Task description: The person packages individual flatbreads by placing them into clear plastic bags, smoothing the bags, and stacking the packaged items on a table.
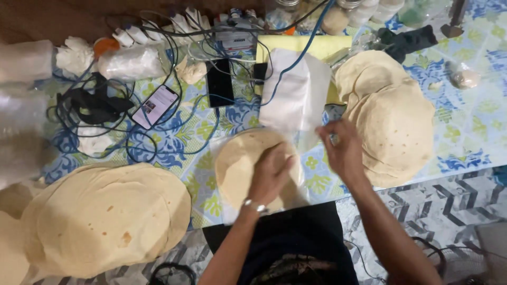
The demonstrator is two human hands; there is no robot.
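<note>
My left hand (270,174) lies flat on a small stack of round flatbreads (232,163) that sits inside a clear plastic bag (293,100) on the table in front of me. A metal bracelet is on that wrist. My right hand (343,150) is blurred and hovers at the bag's right edge, next to a pile of flatbreads (393,121) on the right. Whether it grips the bag's plastic is unclear.
A large pile of flatbreads (105,216) lies at the front left. Two phones (155,105) (220,82), tangled cables (95,105), rolled plastic bags (132,63), a yellow sheet (317,45) and jars (338,18) crowd the back of the flowered tablecloth (470,126).
</note>
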